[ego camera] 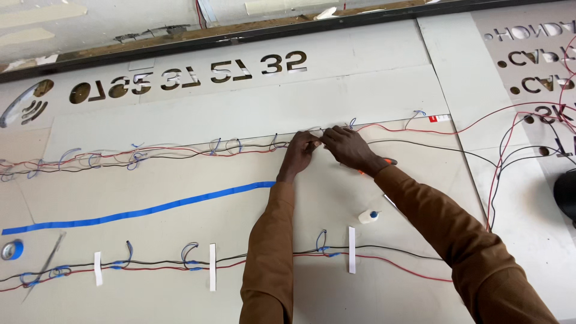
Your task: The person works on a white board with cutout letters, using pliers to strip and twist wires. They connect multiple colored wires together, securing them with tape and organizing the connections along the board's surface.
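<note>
Pinching upper wire run point(240, 147) at mid-desk point(336, 198): left hand point(298, 153) and right hand point(350, 147) meeting, fingers closed on wire, likely steadying it for fastening. Lying near right sleeve: small glue bottle point(368, 216). Lower wire run point(384, 255) being held flat by white tape strips point(212, 258).

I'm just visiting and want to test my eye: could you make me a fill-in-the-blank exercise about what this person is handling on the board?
1. The left hand and right hand meet at the upper run of red and black ____.
2. The long strip of tape across the board is ____.
3. The lower wires are held down by short ____ strips.
4. Both sleeves are ____.

Missing words: wires; blue; white; brown
</note>
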